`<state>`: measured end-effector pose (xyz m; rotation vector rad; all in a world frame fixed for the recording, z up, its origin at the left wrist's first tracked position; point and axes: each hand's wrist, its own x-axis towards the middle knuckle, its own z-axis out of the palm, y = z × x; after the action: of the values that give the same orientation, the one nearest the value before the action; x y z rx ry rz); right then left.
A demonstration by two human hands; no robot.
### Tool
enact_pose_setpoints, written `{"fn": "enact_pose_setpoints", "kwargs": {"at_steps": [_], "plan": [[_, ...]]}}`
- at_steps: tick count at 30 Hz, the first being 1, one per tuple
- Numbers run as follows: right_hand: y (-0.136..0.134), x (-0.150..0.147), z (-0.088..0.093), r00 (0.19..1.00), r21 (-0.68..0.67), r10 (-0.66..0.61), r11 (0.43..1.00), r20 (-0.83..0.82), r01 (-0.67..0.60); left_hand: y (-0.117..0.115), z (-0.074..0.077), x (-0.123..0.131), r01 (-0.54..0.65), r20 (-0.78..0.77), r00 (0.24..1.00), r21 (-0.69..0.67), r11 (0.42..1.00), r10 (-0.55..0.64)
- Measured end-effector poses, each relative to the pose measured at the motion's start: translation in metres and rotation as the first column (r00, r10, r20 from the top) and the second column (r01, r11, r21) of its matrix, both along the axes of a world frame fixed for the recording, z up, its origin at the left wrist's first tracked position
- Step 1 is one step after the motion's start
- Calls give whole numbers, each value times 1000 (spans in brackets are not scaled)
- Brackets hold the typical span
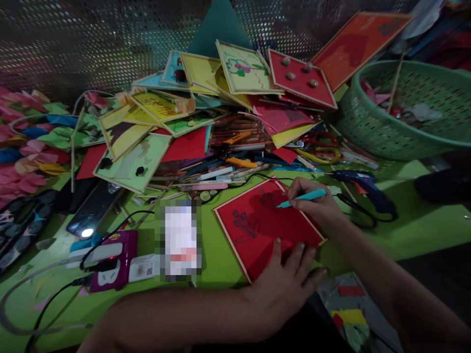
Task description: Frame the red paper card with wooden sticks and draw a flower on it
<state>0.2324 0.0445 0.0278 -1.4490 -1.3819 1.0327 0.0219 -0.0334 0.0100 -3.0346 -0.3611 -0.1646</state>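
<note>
A red card [272,235] edged with thin pale sticks lies tilted on the green table. Dark flower outlines [245,225] are drawn on its left part, with a second drawn shape near its upper middle. My right hand [309,196] grips a turquoise pen [309,195], its tip at or just above the card beside that second drawing. Across the card's lower edge rests my left hand [287,274], fingers spread flat and holding nothing. Left of the card is a phone-like object [181,240], its screen blurred out.
Framed coloured cards [250,68] are heaped at the back, with pens and scissors [324,144] before them. A green basket [412,132] stands back right, near a glue gun [364,189]. A purple power strip [116,260] with cables and a lit phone [95,208] lie at left.
</note>
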Motion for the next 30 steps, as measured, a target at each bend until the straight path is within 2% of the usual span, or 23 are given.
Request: {"fn": "enact_pose_setpoints", "kwargs": {"at_steps": [9,17,30], "plan": [[-2,0,2,1000,-13,26,1000,-12,-26,1,1,0,15,-31,999,27,1000,-14],[1,3,-5,991,53,-114,992,71,110,-2,-5,1,-2,-5,1000,23,1000,2],[4,1,-4,988,60,-97,994,116,90,0,1,1,11,-22,1000,30,999,-10]]}}
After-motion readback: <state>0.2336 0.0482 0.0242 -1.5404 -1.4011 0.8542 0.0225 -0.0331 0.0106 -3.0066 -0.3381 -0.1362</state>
